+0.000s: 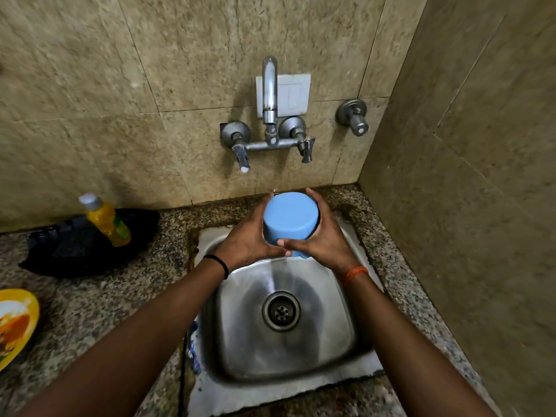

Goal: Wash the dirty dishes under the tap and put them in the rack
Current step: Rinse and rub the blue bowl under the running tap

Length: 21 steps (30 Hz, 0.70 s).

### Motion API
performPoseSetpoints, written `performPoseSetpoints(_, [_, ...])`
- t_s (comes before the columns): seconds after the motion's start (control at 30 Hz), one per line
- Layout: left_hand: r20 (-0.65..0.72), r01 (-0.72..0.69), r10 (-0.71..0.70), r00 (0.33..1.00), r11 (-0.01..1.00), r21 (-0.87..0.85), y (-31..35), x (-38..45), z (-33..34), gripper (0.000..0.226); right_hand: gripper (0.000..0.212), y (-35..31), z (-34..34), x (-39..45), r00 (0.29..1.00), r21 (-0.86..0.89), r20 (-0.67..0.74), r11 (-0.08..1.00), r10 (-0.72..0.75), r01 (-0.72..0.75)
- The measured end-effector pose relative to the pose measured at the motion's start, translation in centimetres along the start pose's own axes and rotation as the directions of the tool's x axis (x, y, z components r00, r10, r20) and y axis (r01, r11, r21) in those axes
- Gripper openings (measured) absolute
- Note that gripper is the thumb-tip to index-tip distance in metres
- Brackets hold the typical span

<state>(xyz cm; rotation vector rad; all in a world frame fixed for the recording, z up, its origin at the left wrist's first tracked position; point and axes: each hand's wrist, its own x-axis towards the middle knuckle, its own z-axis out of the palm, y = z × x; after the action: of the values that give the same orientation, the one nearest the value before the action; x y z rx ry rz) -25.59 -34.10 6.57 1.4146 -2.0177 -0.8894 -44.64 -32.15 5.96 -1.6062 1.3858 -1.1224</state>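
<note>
Holding a blue cup (pixel 290 219) between both hands over the far rim of the sink (pixel 358 335), base turned up toward the camera, mouth facing down and away.

Head view, clock directions taken from the drain (pixel 281 310):
- Cup sits at 12 o'clock, under the line of the tap (pixel 269 94) spout. A faint streak down the basin suggests running water; not certain.
- Left hand (pixel 246 239) wraps the cup's left wall, thumb low on the near side. Right hand (pixel 326 236) clasps the right wall, fingertips over the top edge. Both closed on the cup.
- Handling, as judged: looks like plastic, so light, stiff, unlikely to break if dropped. Smooth and wet, hence slippery; grip on opposite walls is sound, a thumb hooked over the rim would be safer for one-handed carrying.
- Edges: wall and tap valves close behind at 12; side wall closes off 3 o'clock. Free room lies at 9 to 10 o'clock across the granite counter (pixel 99 299).
- At 10 o'clock, black rack (pixel 60 248) with a yellow bottle (pixel 109 222) standing against it; bottle is in the approach path.
- At 8 o'clock, yellow plate (pixel 30 305) with food residue, not yet washed.
</note>
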Motion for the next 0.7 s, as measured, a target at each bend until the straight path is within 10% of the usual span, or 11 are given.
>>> performPoseSetpoints(0.7, [-0.046, -0.022, 0.025, 0.999, 0.998, 0.054, 0.21, -0.61, -0.52, 0.127, 0.115, -0.75, 0.31, -0.3, 0.995, -0.068, -0.063, 0.995, -0.071, 0.067])
